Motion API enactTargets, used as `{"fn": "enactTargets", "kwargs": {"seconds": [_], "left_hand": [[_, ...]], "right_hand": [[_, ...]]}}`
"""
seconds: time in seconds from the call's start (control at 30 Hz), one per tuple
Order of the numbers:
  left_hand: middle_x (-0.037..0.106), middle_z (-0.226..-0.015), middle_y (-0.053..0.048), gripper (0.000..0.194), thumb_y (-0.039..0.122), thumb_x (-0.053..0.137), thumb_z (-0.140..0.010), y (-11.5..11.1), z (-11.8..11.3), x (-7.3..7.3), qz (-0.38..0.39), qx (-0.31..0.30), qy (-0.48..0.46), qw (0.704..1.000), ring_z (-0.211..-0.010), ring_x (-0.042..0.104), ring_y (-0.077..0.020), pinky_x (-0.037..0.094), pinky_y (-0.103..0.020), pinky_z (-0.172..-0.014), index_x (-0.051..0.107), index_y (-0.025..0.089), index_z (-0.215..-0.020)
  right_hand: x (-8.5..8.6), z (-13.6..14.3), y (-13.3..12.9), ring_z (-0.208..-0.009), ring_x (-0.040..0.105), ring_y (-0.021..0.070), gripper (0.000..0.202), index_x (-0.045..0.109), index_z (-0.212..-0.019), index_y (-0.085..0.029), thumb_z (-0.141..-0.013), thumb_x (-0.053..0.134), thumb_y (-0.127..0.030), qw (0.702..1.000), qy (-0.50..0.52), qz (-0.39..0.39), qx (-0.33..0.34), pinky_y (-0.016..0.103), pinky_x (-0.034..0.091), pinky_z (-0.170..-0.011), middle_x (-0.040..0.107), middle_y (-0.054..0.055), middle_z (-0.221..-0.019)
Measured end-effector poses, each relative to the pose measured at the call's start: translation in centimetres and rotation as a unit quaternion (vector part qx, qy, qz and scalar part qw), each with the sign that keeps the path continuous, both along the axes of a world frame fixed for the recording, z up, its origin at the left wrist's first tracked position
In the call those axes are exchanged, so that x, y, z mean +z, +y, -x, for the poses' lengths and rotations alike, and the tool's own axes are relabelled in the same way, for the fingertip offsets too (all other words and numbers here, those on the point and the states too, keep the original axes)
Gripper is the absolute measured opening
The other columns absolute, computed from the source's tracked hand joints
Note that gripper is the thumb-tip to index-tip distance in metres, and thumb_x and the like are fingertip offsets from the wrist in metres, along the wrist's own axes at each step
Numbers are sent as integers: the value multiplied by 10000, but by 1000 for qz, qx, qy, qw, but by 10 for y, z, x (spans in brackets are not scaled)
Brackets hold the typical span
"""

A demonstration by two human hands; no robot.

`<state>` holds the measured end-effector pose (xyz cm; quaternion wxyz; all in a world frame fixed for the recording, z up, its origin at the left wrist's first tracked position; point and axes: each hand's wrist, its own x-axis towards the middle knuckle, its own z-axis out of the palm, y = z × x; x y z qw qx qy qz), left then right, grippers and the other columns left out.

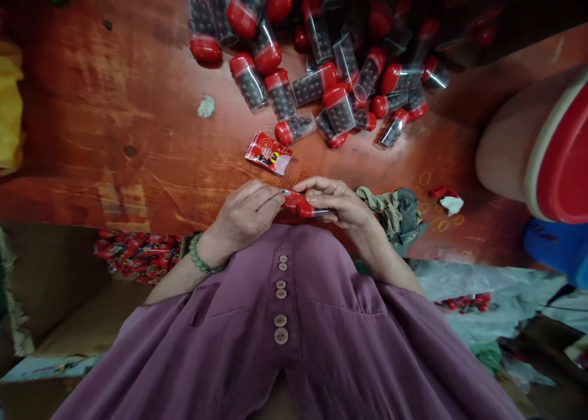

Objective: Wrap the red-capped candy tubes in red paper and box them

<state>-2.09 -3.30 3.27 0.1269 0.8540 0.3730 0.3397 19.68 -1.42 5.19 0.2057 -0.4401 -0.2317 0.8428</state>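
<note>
My left hand (248, 213) pinches the left end of a small red printed packet (290, 201) at the table's front edge. In my right hand (337, 203) is a clear tube with a red cap (307, 209), lying on its side against the packet; the fingers hide part of both. Just beyond my hands a flat red card (269, 153) with printed figures lies on the table. Behind it spreads a pile of red-capped clear tubes (340, 109) filled with dark balls.
A pale bucket with a red lid (509, 150) stands at the right. Crumpled cloth (404, 215) and rubber bands (441, 226) lie right of my hands. Below the table's left edge, a cardboard box (59, 285) holds red packets (147, 253).
</note>
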Motion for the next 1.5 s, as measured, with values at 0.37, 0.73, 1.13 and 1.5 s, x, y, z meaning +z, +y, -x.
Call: {"fn": "enactTargets", "kwargs": {"seconds": [0.37,0.73,1.13,1.5], "left_hand": [[748,-1115,-81,256,156,564,-926,2,-3,-19,-4,-40,8,999,-1036,678,-217,539,-355,-800,657,178,-1164],[698,-1252,-63,276,278,570,-940,10,-4,-22,169,-62,-62,982,-1260,594,-255,451,-460,-1058,642,266,-1206],[730,-907,-51,380,539,764,-755,-9,-11,17,638,83,-526,557,-830,688,-157,578,-316,-799,695,188,-884],[749,-772,-33,298,420,854,-668,4,-18,12,597,172,-598,507,-795,703,-168,577,-336,-820,722,161,-735]], "right_hand": [[-1,7,2,-369,307,4,237,692,-856,-138,-699,781,-292,996,-74,-11,-44,156,178,-322,554,-76,-547],[-2,32,-13,-408,349,34,269,648,-856,-196,-822,719,-453,961,-179,-154,-140,188,285,-389,492,-79,-562],[2,53,-11,-661,560,106,174,677,-977,-242,-894,639,-391,907,-232,-313,-160,260,489,-658,641,-14,-809],[-1,34,-10,-1004,675,165,529,539,-1352,-275,-857,693,-385,959,-111,-262,11,336,573,-891,667,50,-1222]]}}
